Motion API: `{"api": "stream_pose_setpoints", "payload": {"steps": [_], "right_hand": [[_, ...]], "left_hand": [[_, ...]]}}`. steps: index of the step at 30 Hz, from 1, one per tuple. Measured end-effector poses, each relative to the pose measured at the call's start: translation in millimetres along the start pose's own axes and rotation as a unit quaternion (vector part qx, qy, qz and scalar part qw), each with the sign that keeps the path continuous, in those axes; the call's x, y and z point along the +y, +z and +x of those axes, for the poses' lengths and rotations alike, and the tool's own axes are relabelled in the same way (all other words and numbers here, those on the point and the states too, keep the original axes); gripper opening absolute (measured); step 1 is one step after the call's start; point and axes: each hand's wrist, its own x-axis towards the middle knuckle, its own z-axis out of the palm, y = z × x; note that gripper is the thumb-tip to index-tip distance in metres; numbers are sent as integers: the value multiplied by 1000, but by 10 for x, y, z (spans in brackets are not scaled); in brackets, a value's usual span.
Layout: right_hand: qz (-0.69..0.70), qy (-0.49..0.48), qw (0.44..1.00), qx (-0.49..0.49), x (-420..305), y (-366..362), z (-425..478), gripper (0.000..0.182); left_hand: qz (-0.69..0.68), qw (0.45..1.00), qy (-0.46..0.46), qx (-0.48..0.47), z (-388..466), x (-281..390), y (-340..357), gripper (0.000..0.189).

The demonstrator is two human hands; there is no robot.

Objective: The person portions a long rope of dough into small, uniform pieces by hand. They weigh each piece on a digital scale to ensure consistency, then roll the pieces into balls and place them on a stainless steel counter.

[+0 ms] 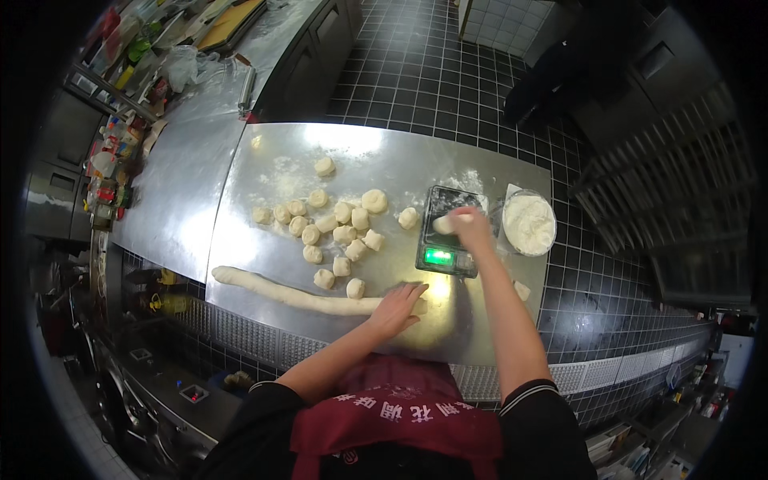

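Observation:
A long rope of dough [288,297] lies along the near side of the steel table. My left hand [396,309] is over its right end, with thumb and fingers on either side of the dough. In my right hand [471,228] is a pale piece of dough [444,225], blurred, over the platform of a black digital scale [453,198]; whether it touches the platform I cannot tell. The scale's display [438,257] glows green. Several cut dough pieces [345,234] are scattered left of the scale, and one dough piece [408,218] sits close beside it.
A tub of flour [529,223] stands right of the scale, near the edge of the steel table [270,141]. Loose flour dusts the tabletop. Bottles and jars [108,174] line the left side. Beyond the tiled floor [408,78] a person's dark-clothed legs [540,78] show near a slatted rack [666,162].

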Motion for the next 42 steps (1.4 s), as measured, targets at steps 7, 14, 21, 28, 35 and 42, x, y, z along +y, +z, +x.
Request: {"api": "stream_pose_setpoints", "payload": {"steps": [7,14,21,28,35,42], "right_hand": [[-243,-233,939,73,-288,22,-330,50],[30,6,992,-121,95,585,-1550,31],[24,-16,998,-53,216,708,-1679,26],[74,112,988,-73,228,669,-1711,19],[198,-1,971,-137,-221,464,-1776,19],[9,15,999,36,210,-224,400,29]], "left_hand": [[50,994,-93,10,-78,-109,45,60],[-47,988,-82,122,-146,-159,124,55],[-28,986,-161,36,-85,37,30,47],[53,983,-178,3,-70,-40,338,27],[-200,956,-212,35,-117,-226,565,33],[-1,999,-37,-17,-245,-42,-85,59]]}}
